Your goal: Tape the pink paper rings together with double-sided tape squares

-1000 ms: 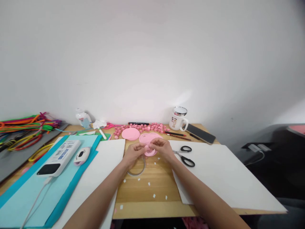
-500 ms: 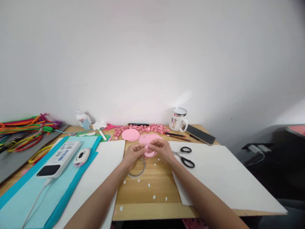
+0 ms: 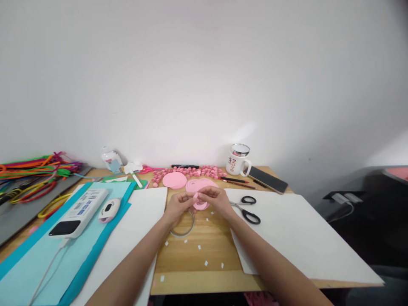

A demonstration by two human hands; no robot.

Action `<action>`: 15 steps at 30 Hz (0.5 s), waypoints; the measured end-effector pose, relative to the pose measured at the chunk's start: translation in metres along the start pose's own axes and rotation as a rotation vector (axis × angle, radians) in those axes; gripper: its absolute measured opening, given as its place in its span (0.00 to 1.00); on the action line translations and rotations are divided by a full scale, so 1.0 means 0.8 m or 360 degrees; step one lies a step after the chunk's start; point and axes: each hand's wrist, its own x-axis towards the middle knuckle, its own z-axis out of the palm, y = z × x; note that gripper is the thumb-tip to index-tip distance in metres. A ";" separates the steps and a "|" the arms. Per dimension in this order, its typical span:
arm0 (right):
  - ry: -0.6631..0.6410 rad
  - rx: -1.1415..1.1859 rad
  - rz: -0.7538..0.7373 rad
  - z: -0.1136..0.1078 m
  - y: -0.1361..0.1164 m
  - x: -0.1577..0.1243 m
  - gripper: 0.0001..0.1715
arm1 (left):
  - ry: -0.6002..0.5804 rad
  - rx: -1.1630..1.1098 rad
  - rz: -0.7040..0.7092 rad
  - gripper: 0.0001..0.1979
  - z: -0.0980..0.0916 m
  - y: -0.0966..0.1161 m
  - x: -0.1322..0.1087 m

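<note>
My left hand (image 3: 178, 207) and my right hand (image 3: 216, 199) meet near the middle of the table, fingertips pinched together on a small piece of pink paper (image 3: 196, 196). Its exact shape is partly hidden by my fingers. Just beyond and below them lie pink paper pieces with curved cuts (image 3: 194, 185), and a stack of pink paper circles (image 3: 174, 180) is to their left. A roll of tape (image 3: 184, 234) rests under my left wrist. To the right of my right hand are black-handled scissors (image 3: 250, 208), their blades partly covered by that hand.
Many rolled pink paper bits (image 3: 207, 171) line the back. A white mug (image 3: 237, 161) and a phone (image 3: 269, 179) stand behind right. White sheets (image 3: 302, 233) flank the wooden table (image 3: 191, 276). Left are a white power bank (image 3: 79, 212), teal paper (image 3: 86, 263) and pipe cleaners (image 3: 41, 165).
The fingertips have shifted slightly on the pink paper piece, which looks more upright and narrower between them. Both arms and everything else stay in place.
</note>
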 end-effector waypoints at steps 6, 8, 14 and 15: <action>0.0004 0.0003 0.0041 0.002 0.000 -0.001 0.16 | 0.0040 0.0059 -0.0017 0.15 0.003 0.002 -0.001; 0.0010 0.0017 0.0049 0.001 0.000 -0.001 0.16 | 0.0044 0.0069 -0.0027 0.14 0.003 0.004 -0.002; 0.0029 -0.0024 0.0034 0.001 -0.001 -0.001 0.16 | 0.0100 0.0050 -0.0004 0.15 0.003 0.006 -0.003; 0.0028 -0.0032 0.0032 0.001 -0.001 -0.001 0.16 | 0.0123 0.0052 0.0006 0.15 0.003 0.006 -0.002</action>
